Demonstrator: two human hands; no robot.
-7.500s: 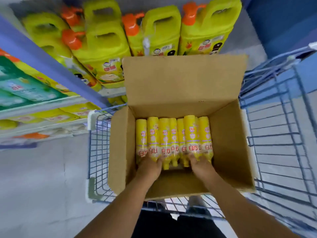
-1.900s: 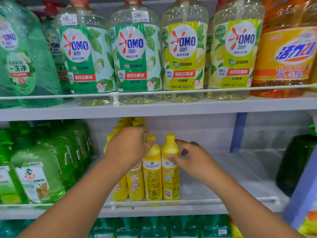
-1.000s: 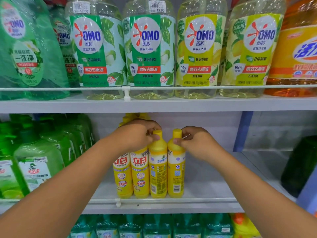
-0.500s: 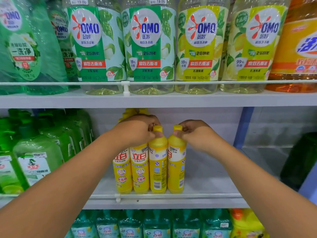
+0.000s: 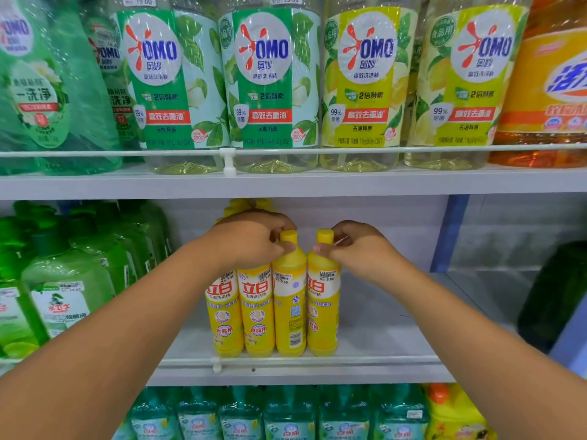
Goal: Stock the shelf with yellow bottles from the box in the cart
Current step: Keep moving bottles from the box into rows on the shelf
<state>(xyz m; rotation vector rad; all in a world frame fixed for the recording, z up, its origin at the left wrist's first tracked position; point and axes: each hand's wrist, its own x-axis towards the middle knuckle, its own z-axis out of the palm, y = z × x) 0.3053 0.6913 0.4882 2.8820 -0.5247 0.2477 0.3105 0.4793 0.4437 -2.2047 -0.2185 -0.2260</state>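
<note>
Left hand (image 5: 254,241) pinching neck of third yellow bottle (image 5: 289,300); right hand (image 5: 359,249) pinching fourth (image 5: 323,300). Fourth now turned label-forward, third apparently not. Both upright at shelf (image 5: 381,344) front rail; facing nearly finished.

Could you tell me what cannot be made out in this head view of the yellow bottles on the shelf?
- Rear yellow bottles: count hidden by left hand.
- Caps of two leftmost front bottles: covered by that hand.
- Price stickers: partly blurred.
- Box and cart: out of frame.
</note>
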